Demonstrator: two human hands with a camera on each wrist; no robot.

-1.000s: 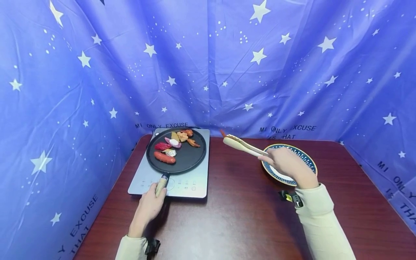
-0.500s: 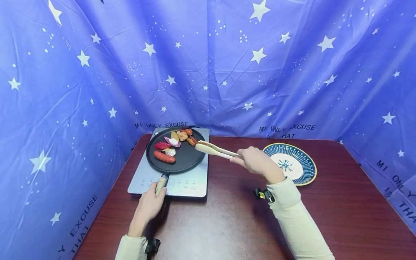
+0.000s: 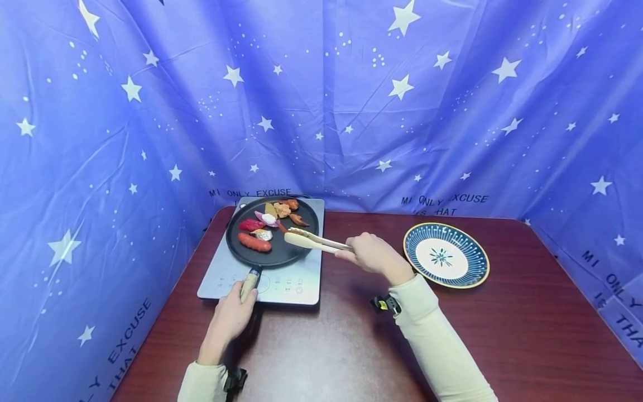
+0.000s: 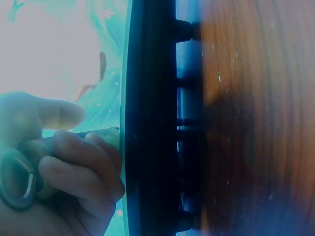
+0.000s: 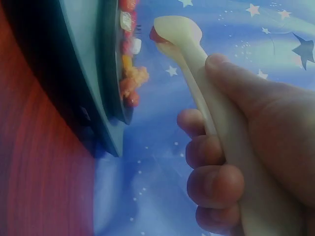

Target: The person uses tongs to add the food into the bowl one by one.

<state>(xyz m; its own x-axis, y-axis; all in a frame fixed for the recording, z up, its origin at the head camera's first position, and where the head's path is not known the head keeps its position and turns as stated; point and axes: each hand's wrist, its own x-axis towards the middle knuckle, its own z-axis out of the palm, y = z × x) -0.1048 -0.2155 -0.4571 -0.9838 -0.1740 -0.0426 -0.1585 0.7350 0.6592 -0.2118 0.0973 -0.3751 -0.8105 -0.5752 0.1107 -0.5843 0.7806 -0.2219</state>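
My left hand [image 3: 235, 314] grips the light handle [image 3: 248, 286] of a black frying pan [image 3: 281, 255]; in the left wrist view its fingers [image 4: 81, 182] curl round the handle. My right hand [image 3: 373, 258] squeezes cream-coloured tongs [image 3: 303, 241], whose tips are over the pan's right half. A thin red piece of food [image 5: 155, 35] shows between the tong tips in the right wrist view, mostly hidden. In the pan lie a red sausage [image 3: 254, 242], a dark red piece [image 3: 251, 224], a pink and white piece [image 3: 268, 219], a fried chunk [image 3: 282, 210] and a shrimp-like piece [image 3: 300, 220].
Under the pan is a silver induction cooktop [image 3: 286, 293] on the brown table [image 3: 351, 346]. A blue-patterned plate [image 3: 474, 262] with a yellow rim stands at the right. Blue star-printed curtains [image 3: 321, 100] enclose the back and sides.
My right hand has moved left with the tongs, from over the plate to over the pan, with the red piece between the tips. My left hand and the pan have stayed in place.
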